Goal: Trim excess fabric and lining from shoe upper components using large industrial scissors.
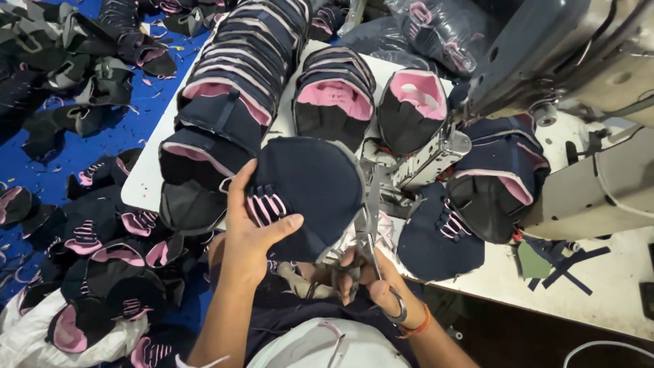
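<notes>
My left hand (pixel 251 225) grips a navy shoe upper (pixel 310 187) with pink stripes, thumb pressed across its lower edge. My right hand (pixel 371 283) holds metal scissors (pixel 368 238) by the handles, blades pointing up along the right edge of that upper. The hand wears an orange band at the wrist. Both hands work just in front of the white table (pixel 143 177).
Stacked rows of navy and pink uppers (pixel 238 75) lie on the table. A grey sewing machine (pixel 558 61) stands at right, with another upper (pixel 439 238) under it. Loose uppers (pixel 102 238) cover the blue floor at left. Navy fabric strips (pixel 569 262) lie right.
</notes>
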